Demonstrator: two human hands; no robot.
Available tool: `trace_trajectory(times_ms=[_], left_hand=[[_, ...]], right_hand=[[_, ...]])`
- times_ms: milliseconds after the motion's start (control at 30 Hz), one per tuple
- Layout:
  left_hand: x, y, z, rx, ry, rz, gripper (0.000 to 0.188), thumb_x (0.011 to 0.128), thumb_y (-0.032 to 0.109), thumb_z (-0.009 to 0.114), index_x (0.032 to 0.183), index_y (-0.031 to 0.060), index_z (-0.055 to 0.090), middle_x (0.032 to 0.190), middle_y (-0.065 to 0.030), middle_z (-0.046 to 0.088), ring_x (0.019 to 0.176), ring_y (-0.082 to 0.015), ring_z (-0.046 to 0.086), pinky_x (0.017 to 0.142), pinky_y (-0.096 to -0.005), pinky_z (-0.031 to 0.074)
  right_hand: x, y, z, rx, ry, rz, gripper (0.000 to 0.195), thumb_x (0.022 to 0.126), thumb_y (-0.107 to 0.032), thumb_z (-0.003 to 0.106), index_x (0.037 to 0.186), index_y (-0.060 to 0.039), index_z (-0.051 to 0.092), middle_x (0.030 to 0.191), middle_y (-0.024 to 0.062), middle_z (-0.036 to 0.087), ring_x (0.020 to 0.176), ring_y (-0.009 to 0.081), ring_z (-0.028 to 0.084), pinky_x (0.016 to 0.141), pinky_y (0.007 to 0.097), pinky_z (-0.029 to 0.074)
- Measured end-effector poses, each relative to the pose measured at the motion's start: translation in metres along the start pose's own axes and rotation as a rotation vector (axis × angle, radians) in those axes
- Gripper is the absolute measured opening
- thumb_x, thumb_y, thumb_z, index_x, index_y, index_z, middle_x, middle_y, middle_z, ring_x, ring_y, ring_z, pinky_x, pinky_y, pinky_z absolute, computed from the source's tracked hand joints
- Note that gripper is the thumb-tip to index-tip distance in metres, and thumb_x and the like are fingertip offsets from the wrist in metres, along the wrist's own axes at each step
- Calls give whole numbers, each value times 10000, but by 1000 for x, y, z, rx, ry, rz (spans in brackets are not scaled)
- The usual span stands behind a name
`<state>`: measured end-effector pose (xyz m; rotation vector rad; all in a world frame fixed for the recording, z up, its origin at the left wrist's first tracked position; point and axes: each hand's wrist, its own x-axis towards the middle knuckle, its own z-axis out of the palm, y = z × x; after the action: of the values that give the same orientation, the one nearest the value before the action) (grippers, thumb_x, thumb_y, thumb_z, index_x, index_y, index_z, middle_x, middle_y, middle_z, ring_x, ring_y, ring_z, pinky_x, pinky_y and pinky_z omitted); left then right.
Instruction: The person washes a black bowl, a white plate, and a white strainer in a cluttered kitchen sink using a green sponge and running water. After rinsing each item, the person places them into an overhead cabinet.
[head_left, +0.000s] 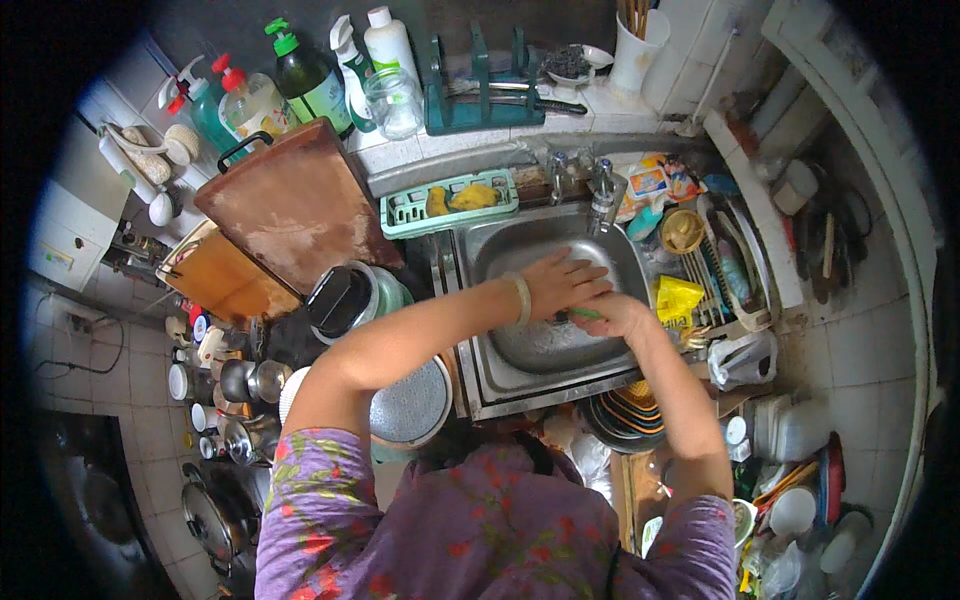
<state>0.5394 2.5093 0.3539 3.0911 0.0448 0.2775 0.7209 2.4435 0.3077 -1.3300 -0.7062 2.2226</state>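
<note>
Both my hands are over the stainless steel sink (502, 352), close together below the metal faucet (602, 199). My left hand (564, 283), with a pale bangle at the wrist, is spread flat with its fingers reaching to my right hand. In my right hand (611, 315) is a small green item (583, 312), partly hidden by the fingers; its kind cannot be told. A dark round spot, perhaps the drain, shows just beside it. Behind the sink's left part, a mint-green plastic basket (450, 225) holds yellow sponge-like pieces (474, 196).
Left of the sink lean two cutting boards (296, 202), near a lidded container (345, 300). Pump bottles (311, 82), a glass jar (394, 105) and a green rack holding a knife (559, 106) line the back ledge. Right of the sink lie a yellow packet (679, 298) and a gold-coloured bowl (682, 231).
</note>
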Motion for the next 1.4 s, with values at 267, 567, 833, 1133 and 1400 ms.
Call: trace_trajectory(times_ms=[267, 567, 833, 1133, 1400], left_hand=[[19, -31, 18, -1, 80, 89, 376, 759, 168, 517, 1117, 68, 461, 896, -76, 551, 792, -245, 610, 547, -329, 510], [41, -20, 7, -8, -194, -266, 256, 755, 155, 534, 973, 25, 500, 815, -141, 617, 754, -322, 626, 628, -393, 505], [49, -28, 10, -217, -201, -520, 359, 679, 186, 653, 973, 24, 526, 863, -170, 623, 850, -335, 602, 732, -417, 481], [43, -30, 38, -427, -58, -625, 370, 644, 187, 662, 972, 49, 561, 901, -172, 616, 895, -351, 576, 781, -415, 459], [33, -24, 75, -736, 4, -686, 317, 640, 147, 662, 931, 85, 553, 726, -125, 594, 683, -295, 575, 614, -367, 454]], right_hand=[[4, -28, 20, -301, 117, -14, 164, 757, -239, 655, 760, -115, 548, 542, -36, 427, 365, 43, 307, 310, 197, 171], [16, -29, 5, -876, 481, -375, 212, 673, -189, 662, 823, -63, 580, 584, 30, 529, 479, 135, 477, 416, 284, 369], [-10, -52, 35, -1374, 879, -194, 314, 669, -284, 640, 839, -19, 640, 860, 213, 618, 839, 367, 592, 710, 415, 484], [-16, -53, 52, -1593, 949, -189, 171, 713, -162, 598, 830, -54, 658, 881, 155, 642, 830, 304, 628, 727, 381, 502], [-8, -32, 42, -1813, 988, -444, 105, 732, -110, 558, 824, -70, 589, 750, 146, 639, 704, 282, 643, 583, 368, 511]])
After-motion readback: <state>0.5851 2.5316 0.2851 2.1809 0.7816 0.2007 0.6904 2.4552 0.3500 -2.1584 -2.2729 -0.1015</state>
